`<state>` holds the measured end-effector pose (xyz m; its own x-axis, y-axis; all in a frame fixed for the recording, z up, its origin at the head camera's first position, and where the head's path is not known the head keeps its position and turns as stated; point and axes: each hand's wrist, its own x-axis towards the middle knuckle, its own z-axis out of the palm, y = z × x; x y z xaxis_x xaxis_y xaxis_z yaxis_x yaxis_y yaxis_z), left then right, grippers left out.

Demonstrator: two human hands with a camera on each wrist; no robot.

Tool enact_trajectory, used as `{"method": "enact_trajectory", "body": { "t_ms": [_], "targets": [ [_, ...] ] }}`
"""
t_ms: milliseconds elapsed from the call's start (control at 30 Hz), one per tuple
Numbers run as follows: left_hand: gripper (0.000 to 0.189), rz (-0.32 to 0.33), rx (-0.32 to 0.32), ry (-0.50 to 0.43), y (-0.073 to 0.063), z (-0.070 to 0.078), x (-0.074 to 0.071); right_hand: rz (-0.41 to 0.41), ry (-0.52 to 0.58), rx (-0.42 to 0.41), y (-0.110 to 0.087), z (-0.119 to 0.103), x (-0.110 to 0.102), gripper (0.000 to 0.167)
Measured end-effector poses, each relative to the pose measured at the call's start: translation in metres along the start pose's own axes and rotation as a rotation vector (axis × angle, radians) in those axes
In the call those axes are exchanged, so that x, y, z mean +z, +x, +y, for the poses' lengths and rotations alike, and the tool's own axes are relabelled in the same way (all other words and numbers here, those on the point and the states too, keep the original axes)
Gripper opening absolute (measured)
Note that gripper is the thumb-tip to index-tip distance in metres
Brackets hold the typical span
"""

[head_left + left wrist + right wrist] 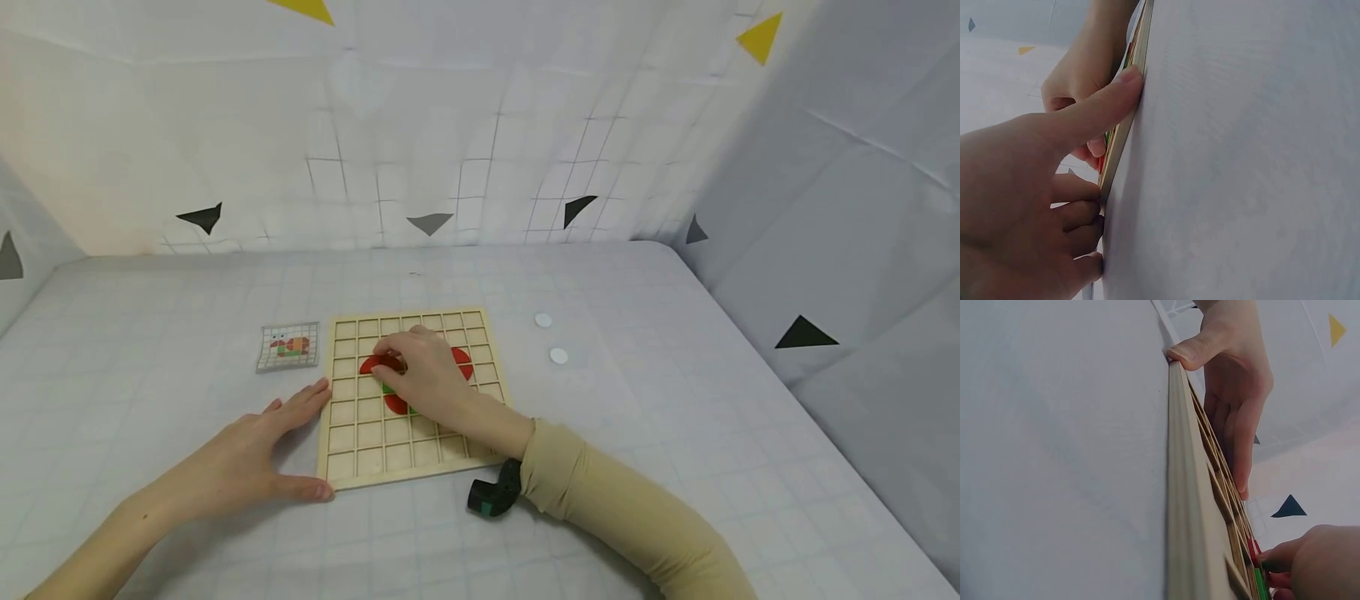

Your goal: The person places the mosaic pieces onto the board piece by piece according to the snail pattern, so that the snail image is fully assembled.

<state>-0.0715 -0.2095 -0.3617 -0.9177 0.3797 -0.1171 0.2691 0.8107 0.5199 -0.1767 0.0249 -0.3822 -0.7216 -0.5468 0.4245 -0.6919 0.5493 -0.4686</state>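
A square wooden grid board (367, 458) lies on the table with red and green pieces set in its squares. My right hand (431, 375) reaches over it, thumb and fingers curled to pinch a red piece (369, 364) at the left of the pattern. In the right wrist view, those fingertips meet the red piece (1252, 549) just above a green piece (1261, 584). My left hand (247, 458) is spread along the board's left side, thumb at the near corner and fingertips against the edge. Another red piece (462, 363) shows right of my right hand, which hides the pattern's middle.
A small pattern card (288, 346) with a red, orange and green picture on a grid lies left of the board. Two white discs (543, 320) lie to its right. A black wrist device (495, 492) on my right arm hangs by the board's near edge.
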Motion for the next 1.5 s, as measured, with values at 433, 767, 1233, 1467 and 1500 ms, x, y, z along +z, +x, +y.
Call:
{"method": "enact_trajectory", "body": {
  "t_ms": [433,767,1233,1467,1500],
  "targets": [
    [0.118,-0.003,-0.005,-0.005,0.0,0.0,0.0,0.006,0.016,0.005,-0.001,0.001,0.002,0.014],
    [0.118,-0.001,-0.007,-0.005,0.0,-0.001,0.001,0.005,0.02,-0.025,-0.003,-0.001,-0.002,0.015],
    [0.118,0.002,-0.017,-0.006,0.001,0.0,0.001,-0.011,0.043,0.022,-0.019,0.038,-0.047,0.02],
    [0.119,0.006,-0.019,0.005,0.001,-0.001,0.001,0.099,0.019,0.105,-0.042,0.089,-0.082,0.02],
    [0.119,0.006,-0.021,0.005,0.001,-0.001,0.001,0.112,0.004,0.122,-0.045,0.096,-0.086,0.02]
  ]
}}
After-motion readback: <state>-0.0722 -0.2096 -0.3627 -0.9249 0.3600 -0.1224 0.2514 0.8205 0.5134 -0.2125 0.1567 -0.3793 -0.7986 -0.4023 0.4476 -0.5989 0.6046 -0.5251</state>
